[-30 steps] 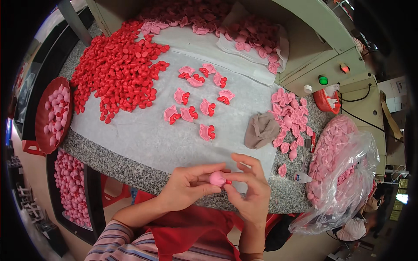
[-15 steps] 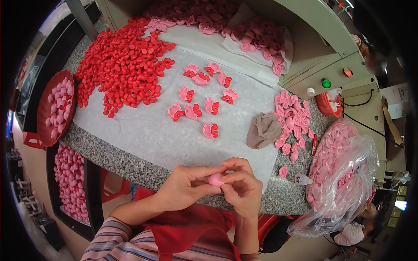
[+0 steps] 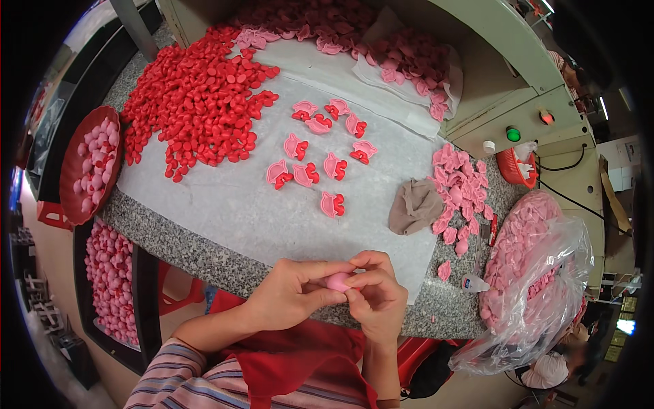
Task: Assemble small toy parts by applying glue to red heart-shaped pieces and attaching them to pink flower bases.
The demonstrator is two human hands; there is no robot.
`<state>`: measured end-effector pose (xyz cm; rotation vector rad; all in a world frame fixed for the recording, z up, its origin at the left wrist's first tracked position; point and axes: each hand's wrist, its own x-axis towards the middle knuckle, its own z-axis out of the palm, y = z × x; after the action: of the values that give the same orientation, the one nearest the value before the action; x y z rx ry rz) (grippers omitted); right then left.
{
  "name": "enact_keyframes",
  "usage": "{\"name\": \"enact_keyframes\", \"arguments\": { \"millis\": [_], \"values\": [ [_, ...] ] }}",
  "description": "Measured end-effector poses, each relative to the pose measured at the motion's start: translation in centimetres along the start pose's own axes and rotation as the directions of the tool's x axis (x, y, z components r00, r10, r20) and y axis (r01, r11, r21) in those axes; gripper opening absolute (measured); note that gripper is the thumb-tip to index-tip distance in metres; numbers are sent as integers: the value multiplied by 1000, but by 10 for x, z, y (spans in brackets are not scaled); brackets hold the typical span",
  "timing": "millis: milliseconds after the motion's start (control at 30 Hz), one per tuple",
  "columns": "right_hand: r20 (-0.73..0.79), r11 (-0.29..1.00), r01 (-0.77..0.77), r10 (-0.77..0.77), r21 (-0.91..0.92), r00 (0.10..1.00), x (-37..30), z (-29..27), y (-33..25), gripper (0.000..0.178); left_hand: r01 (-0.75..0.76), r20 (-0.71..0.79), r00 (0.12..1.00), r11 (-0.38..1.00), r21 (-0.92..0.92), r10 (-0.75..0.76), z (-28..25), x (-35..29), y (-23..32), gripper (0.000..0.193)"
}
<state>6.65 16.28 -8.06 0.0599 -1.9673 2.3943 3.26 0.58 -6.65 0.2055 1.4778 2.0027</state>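
Over the near edge of the table, a small rounded pink plastic piece (image 3: 338, 281) is pinched between my two hands. My left hand (image 3: 289, 294) grips it from the left with thumb and fingers. From the right, the thumb and fingertips of my right hand (image 3: 377, 294) press on the same piece, and its far side is hidden by the fingers. Beyond my hands, several pink-and-red pieces (image 3: 333, 204) lie spread on the white sheet (image 3: 225, 208). A crumpled grey-brown cloth (image 3: 415, 206) lies at the sheet's right side.
A big heap of red pieces (image 3: 197, 102) covers the far left. Loose pink shells (image 3: 460, 184) lie right, near a small bottle (image 3: 475, 283) and a plastic bag of pink parts (image 3: 524, 273). A red bowl (image 3: 112, 184) stands left; a machine housing (image 3: 518, 102) rises at the back right.
The whole view has shifted slightly, moving the table things a little to the right. Both hands keep nearly the same hold on the pink piece.
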Motion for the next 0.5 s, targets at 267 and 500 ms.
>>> {"name": "enact_keyframes", "arguments": {
  "millis": [267,500],
  "values": [
    [-9,1000,2,-2,-1,1000,-1,1,1,25,32,2,999,999,39,-32,-1,0,-1,36],
    [-11,999,19,-19,-37,1000,-2,3,0,25,-16,12,1000,1000,23,16,-2,-2,0,35]
  ]
}}
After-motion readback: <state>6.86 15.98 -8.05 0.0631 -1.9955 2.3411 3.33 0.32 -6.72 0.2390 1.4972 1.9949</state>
